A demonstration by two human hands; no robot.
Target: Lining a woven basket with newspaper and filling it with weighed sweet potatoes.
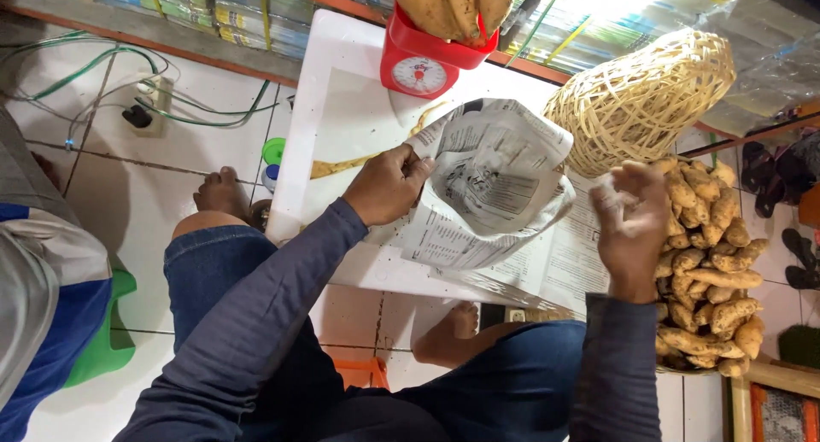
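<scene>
White tabletop (342, 109) spreads beneath both hands, above tiled floor. Left hand (389, 186) pinches the rim of a newspaper bag (491, 186), holding it open. Right hand (632, 224) hovers loosely open (blurred, grip unclear) between that bag and the heaped ginger roots (709, 263). Beyond the left hand stands a red scale (423, 62).

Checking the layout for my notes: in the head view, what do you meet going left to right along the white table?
Left hand → folded newspaper bag → right hand → heap of knobbly yellow-brown roots.
</scene>
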